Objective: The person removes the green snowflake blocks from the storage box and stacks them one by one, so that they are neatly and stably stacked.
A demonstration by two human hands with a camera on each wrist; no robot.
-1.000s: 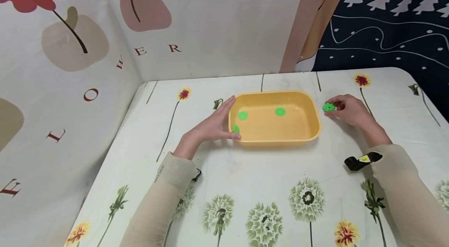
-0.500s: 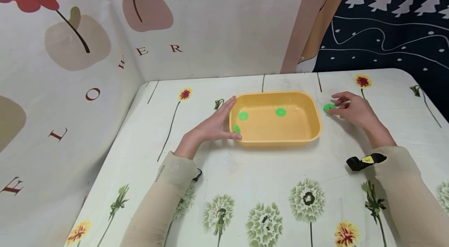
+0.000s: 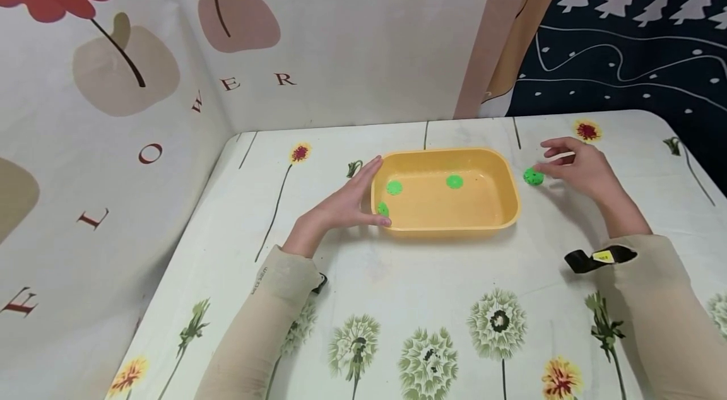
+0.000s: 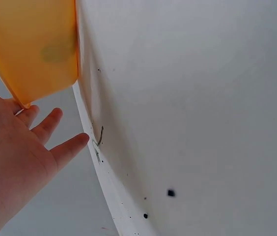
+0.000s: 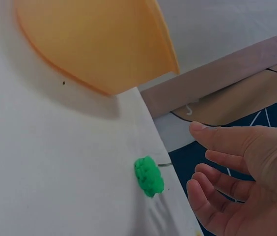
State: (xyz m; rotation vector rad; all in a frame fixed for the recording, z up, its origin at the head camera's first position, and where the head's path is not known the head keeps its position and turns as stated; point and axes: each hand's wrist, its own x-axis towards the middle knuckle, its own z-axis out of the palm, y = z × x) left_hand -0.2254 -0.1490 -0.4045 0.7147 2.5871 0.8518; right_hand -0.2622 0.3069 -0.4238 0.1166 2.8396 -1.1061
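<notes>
The loose green piece (image 3: 533,176) lies on the counter (image 3: 420,280), just right of the yellow tray (image 3: 451,231). We see that the right hand (image 3: 585,168) has just released it: its grip is now spread, apart from the piece. For the work, we judge, this hand is free. Three other green pieces (image 3: 454,182) lie inside the tray; the left hand (image 3: 343,203), spread, touches its left side.

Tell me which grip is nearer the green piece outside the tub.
Right. The right grip is close beside the green piece; the left grip is across the yellow tub from it, at the opposite end.
</notes>
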